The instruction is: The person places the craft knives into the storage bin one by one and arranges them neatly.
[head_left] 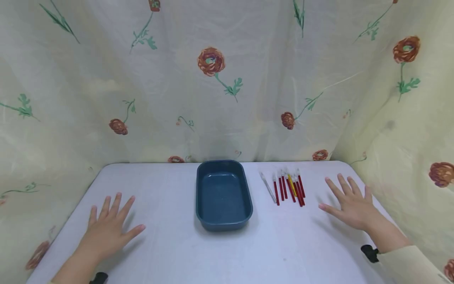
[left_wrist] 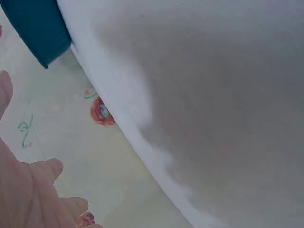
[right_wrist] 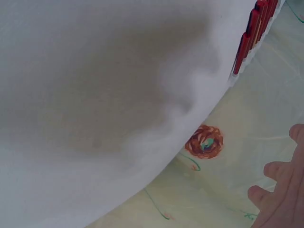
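My left hand (head_left: 108, 232) hovers above the left part of the table, palm down, fingers spread, holding nothing. On the right side my right hand (head_left: 352, 207) is spread the same way and holds nothing. Nearest to it lies a loose group of slim pens (head_left: 289, 187) with clear caps: several dark red, one yellow, and a clear or silvery one (head_left: 268, 187) apart at the left. A dark blue rectangular tub (head_left: 224, 227) stands between the hands, with nothing seen inside. Part of the tub (left_wrist: 38, 28) shows in the left wrist view, and red pens (right_wrist: 251, 33) in the right wrist view.
A white table (head_left: 159, 252) lies under everything, its back edge close to a hanging cream curtain (head_left: 248, 118) printed with flowers. The curtain also closes in both sides. A dark strap (head_left: 370, 253) sits at the right wrist.
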Demonstrator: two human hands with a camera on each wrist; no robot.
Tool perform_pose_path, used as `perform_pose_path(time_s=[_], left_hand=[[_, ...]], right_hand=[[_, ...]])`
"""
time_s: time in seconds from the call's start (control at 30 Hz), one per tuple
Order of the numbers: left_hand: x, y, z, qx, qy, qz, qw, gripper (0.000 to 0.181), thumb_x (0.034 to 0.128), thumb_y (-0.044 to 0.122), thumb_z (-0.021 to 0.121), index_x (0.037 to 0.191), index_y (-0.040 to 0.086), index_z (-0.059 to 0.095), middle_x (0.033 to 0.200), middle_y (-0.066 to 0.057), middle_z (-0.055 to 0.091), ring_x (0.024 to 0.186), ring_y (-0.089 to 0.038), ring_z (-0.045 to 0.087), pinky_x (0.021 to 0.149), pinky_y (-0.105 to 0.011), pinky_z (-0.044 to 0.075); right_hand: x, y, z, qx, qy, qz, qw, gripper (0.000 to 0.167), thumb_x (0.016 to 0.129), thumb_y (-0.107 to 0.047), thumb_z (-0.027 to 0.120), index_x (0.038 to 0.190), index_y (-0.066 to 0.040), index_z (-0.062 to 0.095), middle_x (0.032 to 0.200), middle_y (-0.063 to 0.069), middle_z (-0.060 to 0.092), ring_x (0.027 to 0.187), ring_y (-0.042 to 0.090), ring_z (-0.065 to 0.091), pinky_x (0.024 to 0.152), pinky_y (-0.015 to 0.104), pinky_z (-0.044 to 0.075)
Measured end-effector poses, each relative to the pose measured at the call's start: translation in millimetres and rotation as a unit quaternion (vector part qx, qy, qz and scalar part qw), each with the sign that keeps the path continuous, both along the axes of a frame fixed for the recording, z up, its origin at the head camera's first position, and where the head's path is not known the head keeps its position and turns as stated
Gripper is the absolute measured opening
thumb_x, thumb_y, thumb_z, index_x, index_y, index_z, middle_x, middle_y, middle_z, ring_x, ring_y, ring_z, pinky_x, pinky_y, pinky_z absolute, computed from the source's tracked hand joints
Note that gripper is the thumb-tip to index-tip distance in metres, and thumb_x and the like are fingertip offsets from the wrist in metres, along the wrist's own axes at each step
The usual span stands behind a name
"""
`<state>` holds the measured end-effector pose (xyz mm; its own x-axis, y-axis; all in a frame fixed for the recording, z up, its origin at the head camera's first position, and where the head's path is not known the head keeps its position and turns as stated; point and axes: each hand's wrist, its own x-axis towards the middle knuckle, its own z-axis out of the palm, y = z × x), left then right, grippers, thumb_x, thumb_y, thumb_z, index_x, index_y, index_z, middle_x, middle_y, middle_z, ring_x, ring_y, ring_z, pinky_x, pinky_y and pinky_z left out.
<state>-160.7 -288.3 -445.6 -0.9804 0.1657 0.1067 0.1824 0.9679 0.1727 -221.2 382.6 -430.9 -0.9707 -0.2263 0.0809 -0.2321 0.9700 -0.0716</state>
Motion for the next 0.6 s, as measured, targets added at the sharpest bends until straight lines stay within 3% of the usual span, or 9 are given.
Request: perform_pose_path(time_s=[0.33, 0.6], left_hand=[[-12.9, 20.8, 0.9, 0.007, -0.006, -0.006, 0.9999, 0.093, 0.0918, 0.072, 0.049, 0.159, 0.013, 0.025, 0.162, -0.029, 0.012, 0.148, -0.053, 0.004, 0.111, -0.073, -0.002], [-22.7, 35.8, 4.1, 0.034, -0.002, -0.026, 0.9991, 0.088, 0.0937, 0.065, 0.054, 0.158, 0.011, 0.028, 0.161, -0.03, 0.017, 0.146, -0.055, 0.008, 0.112, -0.073, 0.002]], right_hand=[[-9.7, -12, 1.3, -0.022, 0.003, 0.006, 0.9997, 0.091, 0.093, -0.065, 0.053, 0.162, -0.019, 0.014, 0.163, 0.029, 0.008, 0.146, 0.055, 0.007, 0.105, 0.08, -0.006], [-22.0, -19, -2.7, -0.038, -0.026, 0.017, 0.9988, 0.09, 0.095, -0.064, 0.052, 0.161, -0.015, 0.018, 0.161, 0.032, 0.011, 0.144, 0.058, 0.01, 0.107, 0.078, 0.004]])
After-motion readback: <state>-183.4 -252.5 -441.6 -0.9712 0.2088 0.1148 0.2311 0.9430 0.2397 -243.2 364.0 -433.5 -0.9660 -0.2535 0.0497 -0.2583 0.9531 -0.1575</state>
